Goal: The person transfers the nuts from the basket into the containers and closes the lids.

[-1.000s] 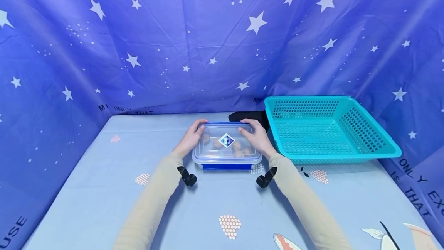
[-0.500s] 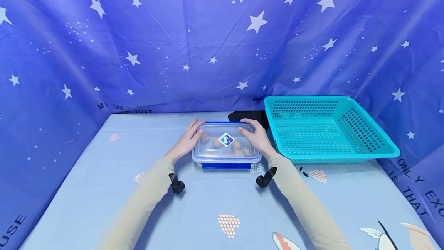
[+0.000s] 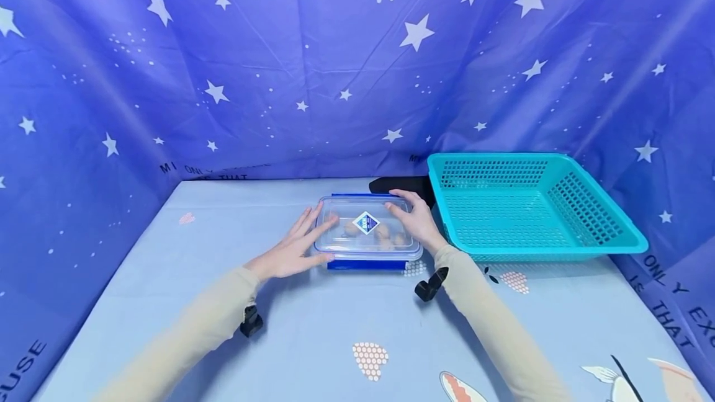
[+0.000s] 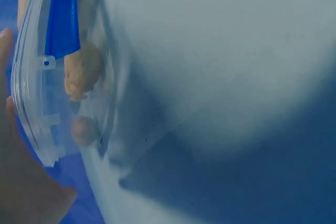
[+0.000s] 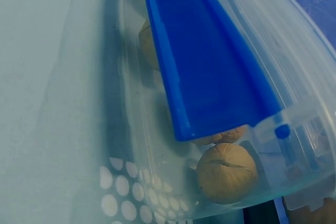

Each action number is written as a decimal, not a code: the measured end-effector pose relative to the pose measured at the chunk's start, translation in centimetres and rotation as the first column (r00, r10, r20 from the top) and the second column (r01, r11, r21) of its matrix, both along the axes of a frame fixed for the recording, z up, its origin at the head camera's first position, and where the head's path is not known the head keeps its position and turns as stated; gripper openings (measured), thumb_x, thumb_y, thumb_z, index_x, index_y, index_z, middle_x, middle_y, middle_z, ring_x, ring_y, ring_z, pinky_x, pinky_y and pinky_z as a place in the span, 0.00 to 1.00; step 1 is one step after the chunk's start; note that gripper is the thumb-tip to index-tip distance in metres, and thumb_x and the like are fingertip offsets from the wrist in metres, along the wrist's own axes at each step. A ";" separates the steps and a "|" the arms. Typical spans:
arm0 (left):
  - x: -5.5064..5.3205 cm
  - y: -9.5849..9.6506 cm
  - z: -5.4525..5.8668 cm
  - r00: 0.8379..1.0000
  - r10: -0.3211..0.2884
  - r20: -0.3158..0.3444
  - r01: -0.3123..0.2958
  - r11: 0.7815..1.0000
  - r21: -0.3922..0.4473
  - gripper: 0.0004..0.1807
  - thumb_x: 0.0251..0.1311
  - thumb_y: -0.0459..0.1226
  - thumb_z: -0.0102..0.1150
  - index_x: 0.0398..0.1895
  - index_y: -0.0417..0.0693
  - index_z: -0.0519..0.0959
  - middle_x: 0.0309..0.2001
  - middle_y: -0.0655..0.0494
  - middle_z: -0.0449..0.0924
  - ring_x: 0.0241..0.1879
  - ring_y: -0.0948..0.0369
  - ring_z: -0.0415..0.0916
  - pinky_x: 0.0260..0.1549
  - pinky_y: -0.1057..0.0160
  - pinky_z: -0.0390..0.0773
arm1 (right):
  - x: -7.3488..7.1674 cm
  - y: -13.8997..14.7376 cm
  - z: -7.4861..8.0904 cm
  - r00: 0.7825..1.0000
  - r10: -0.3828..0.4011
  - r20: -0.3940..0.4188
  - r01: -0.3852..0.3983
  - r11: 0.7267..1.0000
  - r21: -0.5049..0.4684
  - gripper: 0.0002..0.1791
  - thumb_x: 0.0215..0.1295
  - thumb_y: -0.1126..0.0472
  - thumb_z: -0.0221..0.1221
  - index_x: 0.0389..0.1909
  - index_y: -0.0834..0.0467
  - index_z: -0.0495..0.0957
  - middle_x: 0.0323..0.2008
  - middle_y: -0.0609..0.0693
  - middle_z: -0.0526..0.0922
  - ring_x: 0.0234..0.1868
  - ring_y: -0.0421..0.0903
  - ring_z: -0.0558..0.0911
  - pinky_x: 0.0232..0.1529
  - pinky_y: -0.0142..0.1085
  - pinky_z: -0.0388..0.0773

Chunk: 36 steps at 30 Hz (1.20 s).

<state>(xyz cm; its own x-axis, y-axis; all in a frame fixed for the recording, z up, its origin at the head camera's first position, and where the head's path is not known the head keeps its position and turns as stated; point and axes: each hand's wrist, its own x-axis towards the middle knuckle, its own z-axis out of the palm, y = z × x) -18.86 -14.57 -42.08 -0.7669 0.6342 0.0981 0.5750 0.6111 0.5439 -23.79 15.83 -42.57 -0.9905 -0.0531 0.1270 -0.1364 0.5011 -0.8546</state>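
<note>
A clear plastic food container (image 3: 349, 244) with a transparent lid and blue clips rests on the table, several walnuts (image 5: 227, 173) inside it. Its near blue clip (image 3: 365, 265) shows in all three views. My left hand (image 3: 290, 252) is spread at the container's left side, fingers mostly straight, fingertips over the lid's left edge and the thumb by the near left corner. My right hand (image 3: 418, 221) holds the far right corner, its thumb on the lid and its fingers over the far edge. In the left wrist view, part of my left hand (image 4: 26, 182) is dark and blurred beside the container.
Right of the container stands a turquoise plastic basket (image 3: 539, 255) with perforated walls. A black object (image 3: 399, 185) lies behind the container, partly hidden. Blue star-patterned curtains (image 3: 251, 67) enclose the back and sides of the cloth-covered table (image 3: 313, 340).
My left hand has slid from the container's far left corner toward me, its fingers spreading along the left side. My right hand and the container have stayed in place.
</note>
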 end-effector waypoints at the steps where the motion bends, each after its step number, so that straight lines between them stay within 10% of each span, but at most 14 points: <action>1: 0.1 0.1 0.0 0.999 -0.021 -0.029 0.020 1.000 -0.024 0.44 0.63 0.58 0.55 0.78 0.61 0.47 0.77 0.54 0.22 0.73 0.47 0.20 0.61 0.27 0.39 | 0.0 0.1 0.0 1.000 0.002 -0.003 -0.002 1.000 0.000 0.25 0.66 0.51 0.61 0.62 0.55 0.74 0.65 0.55 0.68 0.67 0.54 0.64 0.65 0.53 0.62; 8: -0.5 0.3 -0.9 0.963 -0.141 -0.228 0.126 0.989 -0.078 0.57 0.46 0.57 0.71 0.77 0.53 0.51 0.77 0.45 0.36 0.74 0.44 0.30 0.66 0.34 0.37 | 0.0 0.1 -0.1 1.000 0.016 -0.025 -0.016 1.000 -0.006 0.25 0.67 0.52 0.61 0.62 0.56 0.74 0.64 0.56 0.68 0.67 0.54 0.64 0.66 0.53 0.61; 17: -1.1 0.5 -1.8 0.949 -0.133 -0.286 0.121 0.991 -0.062 0.60 0.39 0.54 0.76 0.76 0.53 0.53 0.76 0.46 0.41 0.73 0.43 0.35 0.66 0.34 0.44 | 0.2 0.0 0.3 1.000 0.018 -0.019 -0.018 1.000 -0.009 0.26 0.67 0.52 0.61 0.63 0.57 0.73 0.65 0.57 0.68 0.67 0.55 0.64 0.65 0.53 0.62; 36: -1.4 -0.1 -1.5 0.983 -0.160 -0.094 0.161 0.987 0.011 0.43 0.61 0.54 0.60 0.77 0.64 0.52 0.77 0.49 0.37 0.74 0.45 0.27 0.59 0.27 0.49 | 1.0 0.2 0.8 0.997 0.076 0.016 -0.077 0.997 0.034 0.30 0.68 0.56 0.57 0.69 0.61 0.65 0.69 0.61 0.59 0.70 0.58 0.56 0.69 0.53 0.55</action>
<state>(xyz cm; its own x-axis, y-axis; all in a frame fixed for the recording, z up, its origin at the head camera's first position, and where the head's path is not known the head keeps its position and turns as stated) -20.27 -14.69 -43.54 -0.6423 0.7457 0.1771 0.7133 0.4969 0.4942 -22.77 16.01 -41.79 -0.9851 -0.1327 0.1097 -0.1633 0.5186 -0.8393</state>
